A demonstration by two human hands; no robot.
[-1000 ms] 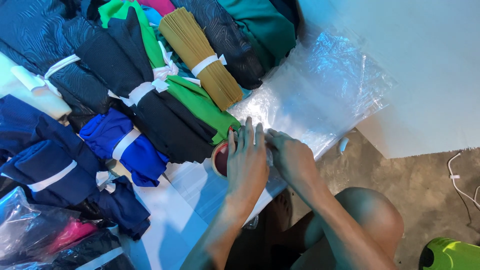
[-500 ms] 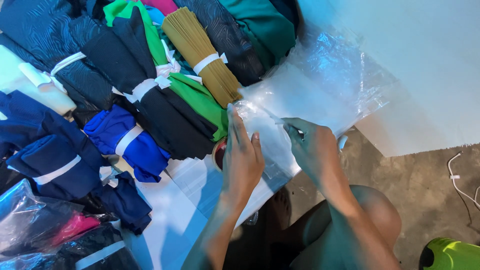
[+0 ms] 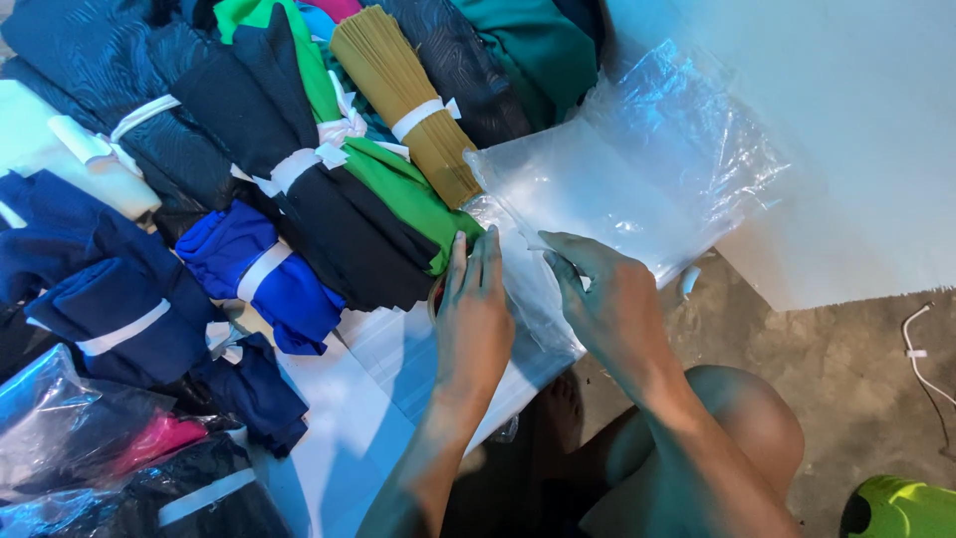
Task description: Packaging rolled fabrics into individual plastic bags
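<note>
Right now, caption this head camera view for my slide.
Two hands, left and right, handle a clear plastic bag beside banded fabric bundles.

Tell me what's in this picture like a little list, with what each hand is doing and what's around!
Left hand: left hand lies flat, fingers out, on the clear plastic bag
Right hand: right hand pinches the bag's near edge
Under left hand: a roll of tape, mostly hidden
Beside the bag: folded cloth bundles tied with white bands, among them a mustard pleated bundle, a green bundle, a bright blue bundle
Surface: white sheet over a grey floor
Bottom left: cloth already packed in plastic
</note>
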